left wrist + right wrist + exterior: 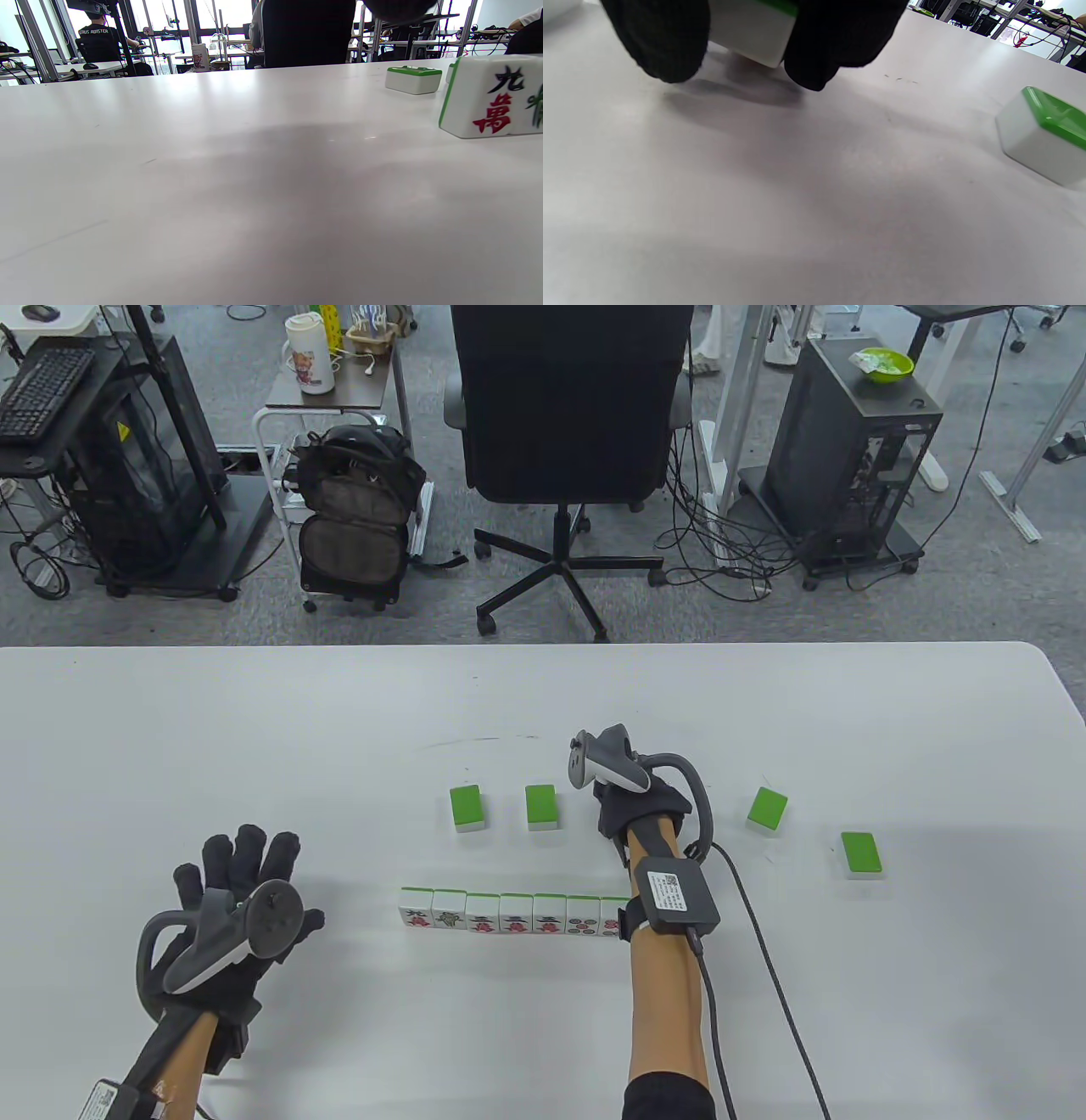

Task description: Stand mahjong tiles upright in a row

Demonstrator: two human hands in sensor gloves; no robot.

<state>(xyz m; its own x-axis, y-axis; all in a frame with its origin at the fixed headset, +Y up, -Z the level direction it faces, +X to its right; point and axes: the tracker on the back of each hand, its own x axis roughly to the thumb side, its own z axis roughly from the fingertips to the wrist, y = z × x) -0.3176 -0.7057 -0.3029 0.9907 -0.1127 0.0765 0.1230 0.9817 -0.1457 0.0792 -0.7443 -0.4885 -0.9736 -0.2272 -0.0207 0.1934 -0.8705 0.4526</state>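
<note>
Mahjong tile (pixel 751 31), top of the right wrist frame, is pinched between my right fingers (pixel 835 46): hard, slick, light, best held by its short sides. Left hand (pixel 233 912) rests spread, lower left.

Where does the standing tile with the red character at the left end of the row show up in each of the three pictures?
Table view: the leftmost standing tile opens the row, right of the flat left hand.
Left wrist view: leftmost standing tile is at the right edge, face toward the camera.
Right wrist view: not in it.
Shared landmark: the flat green-backed tile lies beyond the row.
</note>
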